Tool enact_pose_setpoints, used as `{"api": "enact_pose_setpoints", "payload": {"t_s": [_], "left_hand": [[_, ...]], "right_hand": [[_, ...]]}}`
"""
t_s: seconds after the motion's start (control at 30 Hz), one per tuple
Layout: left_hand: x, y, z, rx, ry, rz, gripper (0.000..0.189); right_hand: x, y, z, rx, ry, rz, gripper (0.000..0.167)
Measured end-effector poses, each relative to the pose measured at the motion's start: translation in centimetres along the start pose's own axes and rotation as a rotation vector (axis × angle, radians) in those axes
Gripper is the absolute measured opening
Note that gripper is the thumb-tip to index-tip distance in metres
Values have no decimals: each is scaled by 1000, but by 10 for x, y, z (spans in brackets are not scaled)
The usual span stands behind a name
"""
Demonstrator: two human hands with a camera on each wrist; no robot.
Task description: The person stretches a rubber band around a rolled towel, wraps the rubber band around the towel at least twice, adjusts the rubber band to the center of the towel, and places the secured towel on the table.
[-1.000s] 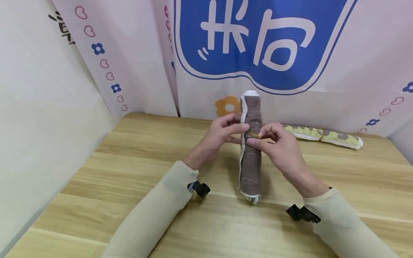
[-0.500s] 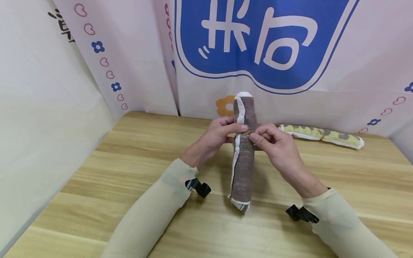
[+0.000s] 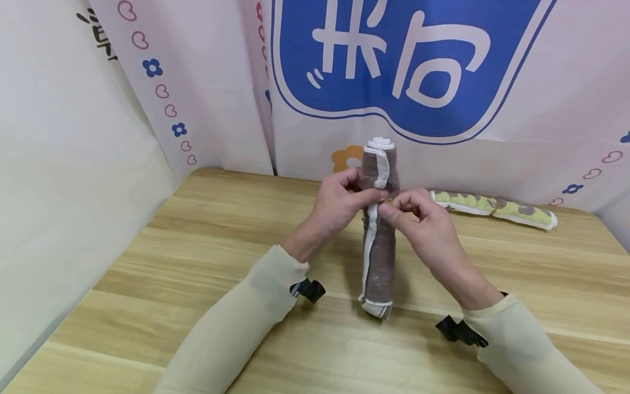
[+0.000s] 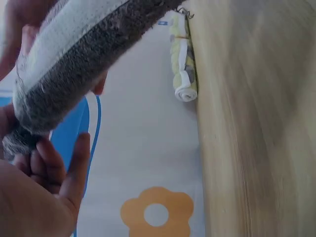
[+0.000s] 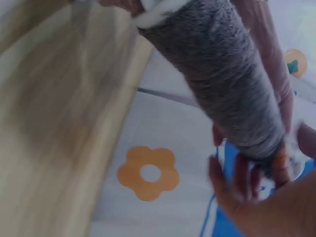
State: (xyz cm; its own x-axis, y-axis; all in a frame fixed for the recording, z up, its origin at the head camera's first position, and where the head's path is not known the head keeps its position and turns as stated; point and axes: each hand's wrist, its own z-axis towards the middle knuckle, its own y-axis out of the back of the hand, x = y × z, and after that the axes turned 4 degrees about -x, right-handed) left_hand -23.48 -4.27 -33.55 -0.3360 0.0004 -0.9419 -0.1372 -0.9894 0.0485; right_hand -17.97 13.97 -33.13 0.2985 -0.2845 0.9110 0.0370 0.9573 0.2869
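Note:
A brown towel [image 3: 381,246] with white edging is rolled into a tight tube and stands nearly upright over the table in the head view. My left hand [image 3: 339,200] grips the roll at its middle from the left, thumb across the front. From the right, my right hand [image 3: 418,216] pinches a thin yellowish rubber band [image 3: 389,200] at the towel's waist, where the roll is drawn in. The white edge strip runs down the front. In the left wrist view the brown towel [image 4: 74,64] slants across the top left; in the right wrist view my right hand [image 5: 276,202] is blurred.
A second rolled towel [image 3: 521,212], yellow-green with grey-brown spots and a thin band round its middle, lies at the back right of the wooden table [image 3: 197,284]. Right behind the table hangs a printed curtain [image 3: 226,109] with a blue sign.
The brown towel has been turned so its white edge strip now faces front. It swung slightly left, then back right. Both hands stay at its middle, the right pulling the band closer in.

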Motion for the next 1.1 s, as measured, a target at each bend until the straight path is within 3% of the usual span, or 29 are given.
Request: {"api": "enact_pose_setpoints", "payload": {"t_s": [0.1,0.27,0.37,0.43,0.53,0.7,0.83,0.97,1.03,1.1], "left_hand": [[0,-4,-3,-36,31,23,14],[1,-8,-1,-94,220,-75,16],[4,-8,0,-119,268,-76,16],[5,-8,0,-130,262,-36,20],[7,-9,-1,-150,208,39,25],[9,-9,0,-193,64,150,25],[9,-12,-3,-194,-29,232,26],[6,-14,-6,-160,-17,260,29],[6,-11,-5,-118,16,206,30],[9,-7,-2,-49,40,94,26]], "right_hand": [[-1,-3,-1,-37,93,-178,31],[-8,-4,1,-112,388,-326,23],[-12,-4,3,-81,536,-390,23],[-14,-3,4,-39,566,-404,23],[-16,-1,4,20,534,-379,20],[-14,0,5,113,432,-289,10],[-12,-2,3,83,298,-320,19],[-10,-5,0,4,236,-441,33],[-11,-4,1,-25,236,-429,35],[-12,-1,3,-32,206,-342,33]]}}
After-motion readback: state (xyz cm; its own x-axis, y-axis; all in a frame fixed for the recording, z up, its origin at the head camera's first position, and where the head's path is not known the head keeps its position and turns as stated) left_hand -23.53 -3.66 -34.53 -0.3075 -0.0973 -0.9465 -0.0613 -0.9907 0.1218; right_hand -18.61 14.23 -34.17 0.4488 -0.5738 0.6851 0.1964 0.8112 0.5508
